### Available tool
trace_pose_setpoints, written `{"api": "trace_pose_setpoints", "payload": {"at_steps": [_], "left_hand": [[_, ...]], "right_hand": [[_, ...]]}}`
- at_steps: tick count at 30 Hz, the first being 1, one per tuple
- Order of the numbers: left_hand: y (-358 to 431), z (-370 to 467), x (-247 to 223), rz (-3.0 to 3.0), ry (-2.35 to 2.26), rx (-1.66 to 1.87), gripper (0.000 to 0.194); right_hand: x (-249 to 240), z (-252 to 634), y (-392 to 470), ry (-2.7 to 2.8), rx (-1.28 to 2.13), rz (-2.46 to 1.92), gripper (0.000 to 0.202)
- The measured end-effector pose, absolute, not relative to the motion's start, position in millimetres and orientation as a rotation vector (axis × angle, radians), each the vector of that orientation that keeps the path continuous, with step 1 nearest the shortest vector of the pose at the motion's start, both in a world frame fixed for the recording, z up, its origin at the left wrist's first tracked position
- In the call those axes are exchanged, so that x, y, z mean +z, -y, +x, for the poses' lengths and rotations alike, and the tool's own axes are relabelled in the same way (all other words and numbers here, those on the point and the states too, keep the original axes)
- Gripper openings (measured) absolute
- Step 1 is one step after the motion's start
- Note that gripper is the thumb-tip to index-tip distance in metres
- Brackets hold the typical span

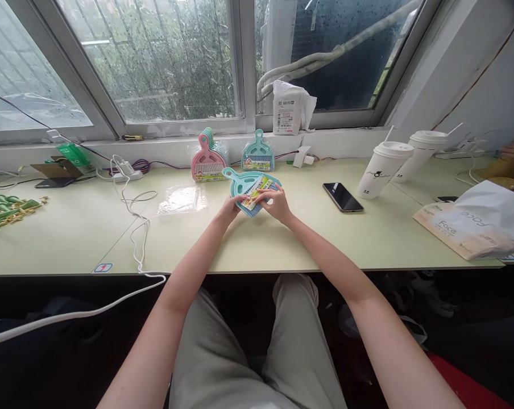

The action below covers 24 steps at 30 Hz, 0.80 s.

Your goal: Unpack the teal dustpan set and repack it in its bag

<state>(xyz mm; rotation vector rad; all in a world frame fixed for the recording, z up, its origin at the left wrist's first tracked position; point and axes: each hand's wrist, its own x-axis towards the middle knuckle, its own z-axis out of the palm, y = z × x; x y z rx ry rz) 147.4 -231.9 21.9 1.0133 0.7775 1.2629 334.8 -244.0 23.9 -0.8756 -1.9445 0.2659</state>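
Nearest, both hands are closed on one thing: the left hand (230, 209) grips the lower left edge of a teal dustpan (236, 178), while the right hand (278, 205) pinches a printed card (261, 186) lying aslant over its front, with brush bristles (253, 212) showing beneath the fingers. The dustpan is tilted above the desk (278, 250), its handle pointing up and away from the left hand. Pan, brush and card are already together, so this set looks partly done; whether the card is fixed cannot be told, and no clear wrap can be made out around it. Just beyond the left hand, to its left, flat clear plastic bags (182, 200) lie apparently unused. A phone (343, 197) rests well to the right of the right hand. Farther off, straight past the hands, stand a stack of dustpans with a pink front one (204, 149) and, beside it, another teal dustpan (258, 149); with clear film about them, these seem finished, leaving the held set behind them in progress.
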Motion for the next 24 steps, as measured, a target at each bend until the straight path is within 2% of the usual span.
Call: {"api": "trace_pose_setpoints", "payload": {"at_steps": [4,7,9,11,13,15,18,21,24], "left_hand": [[232,147,24,1.035,-0.787,1.285,0.049],[232,147,25,1.037,-0.791,1.304,0.054],[233,147,25,1.058,-0.783,1.300,0.053],[235,147,26,1.090,-0.766,1.289,0.055],[237,148,26,1.122,-0.744,1.283,0.060],[238,149,27,1.156,-0.732,1.273,0.067],[238,150,28,1.238,-0.730,1.238,0.071],[231,145,29,1.370,-0.805,1.162,0.056],[222,127,30,1.514,-1.234,1.267,0.039]], "right_hand": [[26,333,247,1.756,0.365,-0.953,0.021],[25,330,246,1.313,0.562,-1.061,0.046],[23,330,242,1.107,0.886,-1.063,0.053],[20,329,238,1.043,1.252,-0.982,0.040],[18,329,235,1.021,1.458,-0.885,0.021],[17,330,233,0.979,1.490,-0.844,0.009],[19,333,232,0.932,1.482,-0.830,0.005],[21,338,231,0.929,1.470,-0.805,0.006],[21,343,230,0.925,1.430,-0.808,0.008]]}}
